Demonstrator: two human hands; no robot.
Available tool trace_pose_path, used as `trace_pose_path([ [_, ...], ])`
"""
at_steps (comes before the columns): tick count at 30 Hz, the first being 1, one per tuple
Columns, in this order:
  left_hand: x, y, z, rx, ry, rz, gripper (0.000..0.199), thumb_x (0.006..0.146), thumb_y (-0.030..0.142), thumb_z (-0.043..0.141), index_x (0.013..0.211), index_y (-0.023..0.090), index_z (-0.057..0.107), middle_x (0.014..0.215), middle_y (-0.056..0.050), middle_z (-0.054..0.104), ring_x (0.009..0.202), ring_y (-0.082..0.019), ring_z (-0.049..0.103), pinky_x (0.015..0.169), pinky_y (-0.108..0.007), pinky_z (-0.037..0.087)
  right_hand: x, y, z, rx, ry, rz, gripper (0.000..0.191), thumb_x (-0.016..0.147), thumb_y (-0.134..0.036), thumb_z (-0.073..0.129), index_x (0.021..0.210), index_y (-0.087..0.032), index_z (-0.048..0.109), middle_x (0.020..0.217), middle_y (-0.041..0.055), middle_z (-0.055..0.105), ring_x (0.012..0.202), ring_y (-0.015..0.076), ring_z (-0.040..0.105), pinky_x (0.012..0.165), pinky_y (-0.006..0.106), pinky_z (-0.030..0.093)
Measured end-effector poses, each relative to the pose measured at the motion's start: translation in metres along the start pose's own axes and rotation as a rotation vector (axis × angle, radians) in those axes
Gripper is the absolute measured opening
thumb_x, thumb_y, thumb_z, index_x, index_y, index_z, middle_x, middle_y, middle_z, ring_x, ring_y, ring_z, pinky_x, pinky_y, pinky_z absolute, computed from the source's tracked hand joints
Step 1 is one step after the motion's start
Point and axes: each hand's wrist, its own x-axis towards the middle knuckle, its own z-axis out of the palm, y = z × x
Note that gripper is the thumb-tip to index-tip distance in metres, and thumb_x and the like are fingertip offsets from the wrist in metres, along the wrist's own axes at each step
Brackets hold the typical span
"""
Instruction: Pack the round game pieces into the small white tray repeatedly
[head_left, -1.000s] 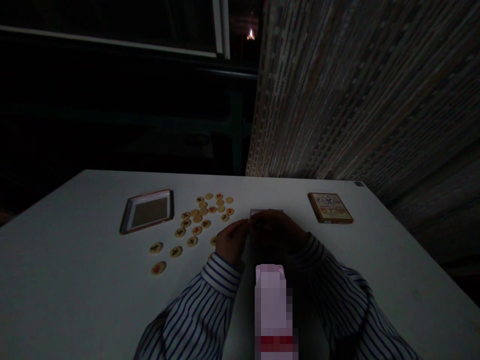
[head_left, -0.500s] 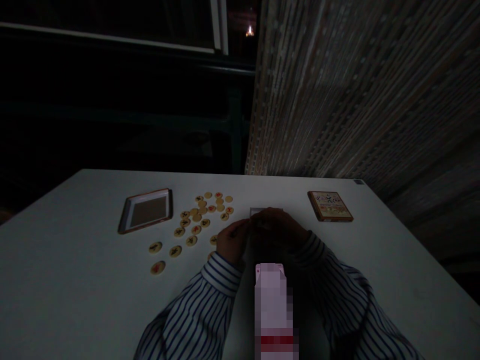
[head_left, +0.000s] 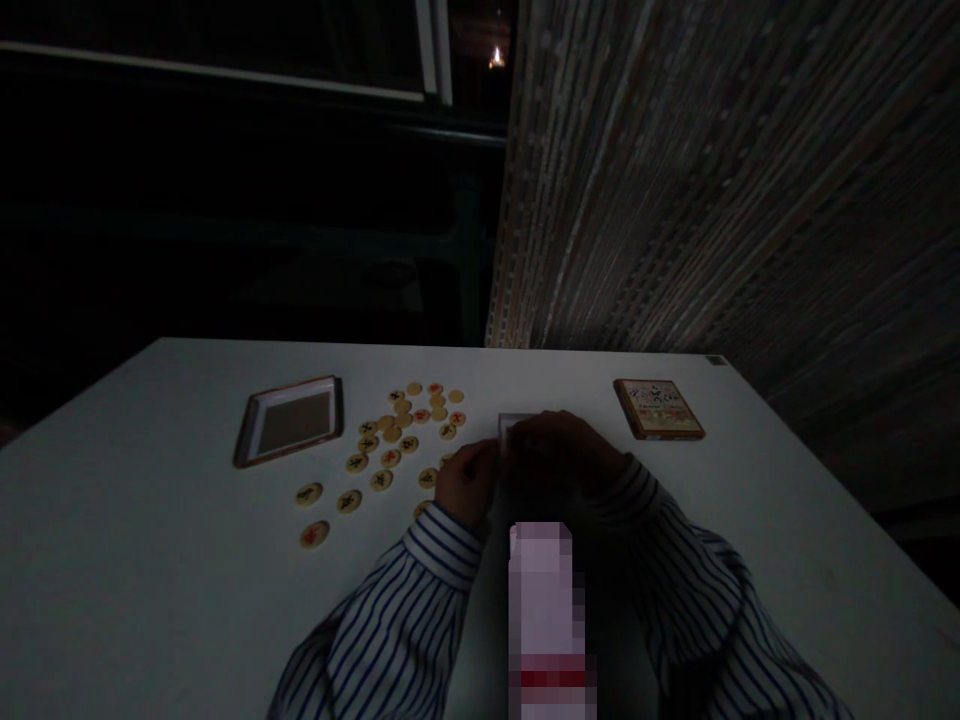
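Head view, dim light. White table (head_left: 150, 560); open tray (head_left: 296, 420) far left, printed box (head_left: 660, 408) far right. Pale-edged item (head_left: 514, 420) middle, mostly hidden by the right hand (head_left: 566, 450), which arches over it. Left hand (head_left: 466, 482) curled narrow, near side of it, to the left. Whether either grips anything, cannot tell. Round pieces (head_left: 390, 458) scattered left, one partly behind the left cuff (head_left: 444, 545). Judgement: best done with light fingertips, left steadying, cuff kept clear of pieces.
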Motion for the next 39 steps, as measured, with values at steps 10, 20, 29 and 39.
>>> trace_pose_path([
  [10,-0.003,0.001,0.002,0.221,-0.059,0.119,0.026,0.075,0.030,0.049,0.092,0.016,0.063,0.089,-0.008,0.065,0.083,-0.018,0.060,0.074,-0.032,0.050,-0.010,0.012,-0.014,-0.093,-0.066,0.123,0.021,0.080,-0.025,0.049,0.096,-0.018,0.060,0.090,0.0073,0.065,0.081,0.0142,0.057,0.070,0.025,0.041],
  [20,-0.002,-0.005,0.002,0.289,-0.087,0.188,0.024,0.076,0.026,0.048,0.094,0.016,0.061,0.089,-0.007,0.065,0.083,-0.018,0.060,0.073,-0.032,0.050,-0.011,0.021,-0.006,-0.191,-0.207,0.203,0.023,0.078,-0.022,0.051,0.097,-0.018,0.062,0.095,0.0089,0.064,0.087,0.0166,0.057,0.073,0.027,0.043],
  [29,-0.001,-0.002,0.002,0.339,-0.095,0.225,0.024,0.075,0.022,0.047,0.094,0.015,0.061,0.088,-0.007,0.065,0.083,-0.019,0.060,0.073,-0.033,0.049,-0.009,0.022,0.003,-0.297,-0.308,0.209,0.025,0.080,-0.028,0.045,0.091,-0.018,0.065,0.090,0.0095,0.065,0.082,0.0203,0.061,0.065,0.028,0.045],
  [39,-0.002,-0.001,0.001,0.348,-0.106,0.248,0.023,0.077,0.025,0.046,0.093,0.017,0.061,0.087,-0.007,0.065,0.082,-0.018,0.060,0.072,-0.032,0.049,-0.009,0.020,-0.001,-0.292,-0.340,0.202,0.025,0.080,-0.029,0.046,0.094,-0.019,0.064,0.091,0.0092,0.065,0.082,0.0194,0.061,0.067,0.027,0.045],
])
